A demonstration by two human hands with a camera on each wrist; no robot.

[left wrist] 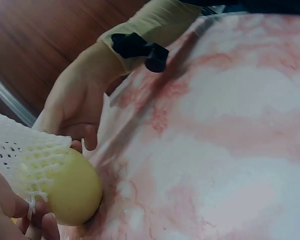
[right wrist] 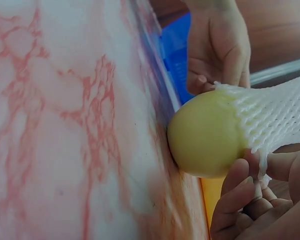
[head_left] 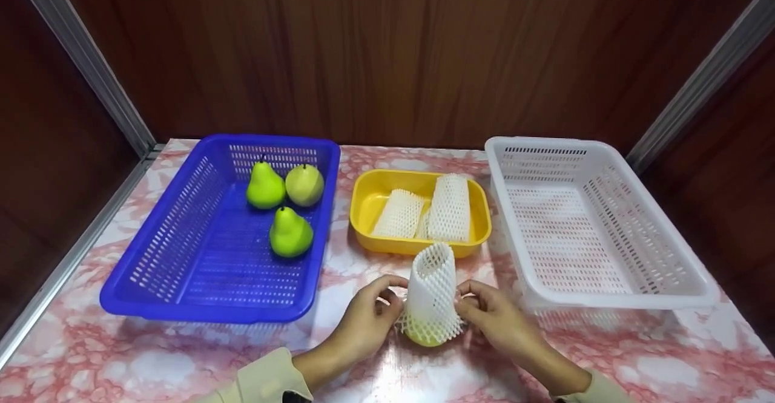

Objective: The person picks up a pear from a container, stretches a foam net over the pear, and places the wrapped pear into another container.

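Observation:
A white foam net sleeve (head_left: 431,288) stands upright over a pale yellow-green fruit (head_left: 424,335) on the table, its upper end open. The fruit's rounded bottom shows below the net (right wrist: 202,135); its upper part is hidden inside. My left hand (head_left: 366,318) pinches the sleeve's lower edge on the left side. On the opposite side, my right hand (head_left: 499,318) pinches the same edge between thumb and fingers, as the right wrist view shows. In the left wrist view the netting's rim (left wrist: 40,192) is stretched around the fruit.
At left, a blue basket (head_left: 212,312) holds two green pears (head_left: 290,233) and one yellower fruit (head_left: 304,185). Behind the hands stands a yellow tub (head_left: 387,244) with more foam sleeves (head_left: 450,209). A white basket (head_left: 617,299) is at right, and brown panels (head_left: 387,58) enclose the table.

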